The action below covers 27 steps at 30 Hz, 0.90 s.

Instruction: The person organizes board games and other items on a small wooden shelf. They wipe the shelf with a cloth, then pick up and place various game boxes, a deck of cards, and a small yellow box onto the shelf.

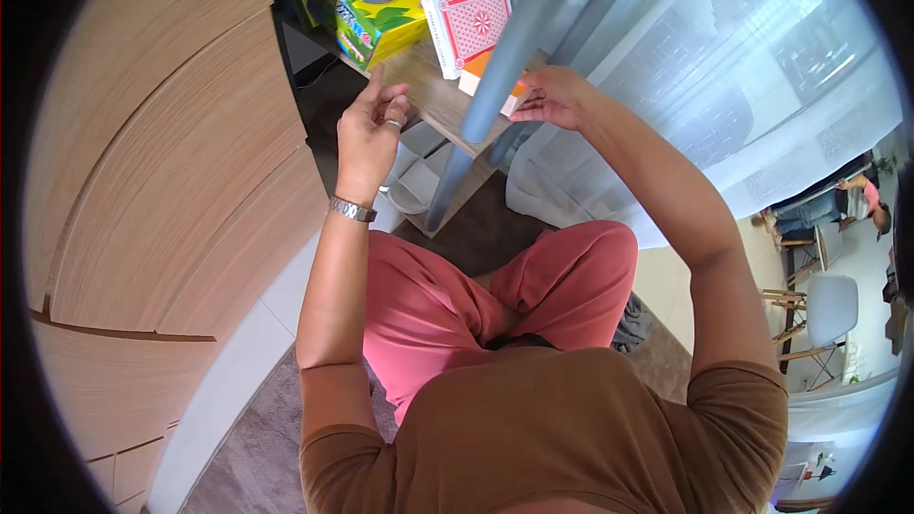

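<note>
My left hand [371, 132], with a ring and a metal watch, is raised at the front edge of the wooden shelf [421, 82]. Its index finger points up at the lower corner of a yellow and green game box [385, 0]; whether it touches is unclear. Nothing is held in that hand. My right hand [553, 96] has its thumb and fingers on the right end of a small orange and white box [469, 81], partly hidden behind a grey post. A red and white playing-card box [477, 21] leans behind the small box.
A slanting grey post [528, 21] crosses in front of the shelf. Sheer curtains [678, 86] hang at the right; wooden drawer fronts [157, 121] stand at the left. White containers [418, 182] sit on a lower shelf. Far right are a white chair [832, 310] and another person [867, 200].
</note>
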Available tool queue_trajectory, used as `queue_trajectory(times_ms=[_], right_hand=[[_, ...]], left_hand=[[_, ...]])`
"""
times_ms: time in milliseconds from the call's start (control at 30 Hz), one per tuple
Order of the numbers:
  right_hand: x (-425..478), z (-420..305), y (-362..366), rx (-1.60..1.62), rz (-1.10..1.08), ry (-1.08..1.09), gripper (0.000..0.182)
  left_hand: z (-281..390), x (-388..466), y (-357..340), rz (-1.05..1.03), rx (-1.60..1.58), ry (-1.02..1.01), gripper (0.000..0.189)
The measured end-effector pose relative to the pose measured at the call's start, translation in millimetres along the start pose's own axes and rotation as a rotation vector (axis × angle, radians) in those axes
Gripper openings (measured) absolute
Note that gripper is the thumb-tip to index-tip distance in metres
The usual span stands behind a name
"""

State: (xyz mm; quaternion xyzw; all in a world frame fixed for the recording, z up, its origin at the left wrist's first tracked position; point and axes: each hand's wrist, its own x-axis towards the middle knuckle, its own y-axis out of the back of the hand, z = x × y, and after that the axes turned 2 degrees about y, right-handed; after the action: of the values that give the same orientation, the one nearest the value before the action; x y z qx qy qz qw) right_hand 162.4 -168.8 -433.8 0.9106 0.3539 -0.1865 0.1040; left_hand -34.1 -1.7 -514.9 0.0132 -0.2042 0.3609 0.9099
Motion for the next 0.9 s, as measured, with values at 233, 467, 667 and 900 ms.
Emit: queue_trajectory(times_ms=[233, 467, 667, 900], right_hand=[[-9, -29, -29, -0.232, 0.005, -0.099, 0.042], [-14, -33, -31, -0.321, -0.006, -0.104, 0.048], [-6, -31, -22, -0.305, 0.0, -0.123, 0.045], [-2, -20, -6, -0.104, -0.027, -0.125, 0.034]], left_hand=[[-12, 1, 21, 0.042, -0.001, -0.066, 0.05], [-7, -4, 25, 0.05, 0.158, -0.047, 0.046], [2, -1, 12, -0.026, 0.574, -0.39, 0.031], [-6, 12, -4, -0.279, 0.929, -0.626, 0.029]])
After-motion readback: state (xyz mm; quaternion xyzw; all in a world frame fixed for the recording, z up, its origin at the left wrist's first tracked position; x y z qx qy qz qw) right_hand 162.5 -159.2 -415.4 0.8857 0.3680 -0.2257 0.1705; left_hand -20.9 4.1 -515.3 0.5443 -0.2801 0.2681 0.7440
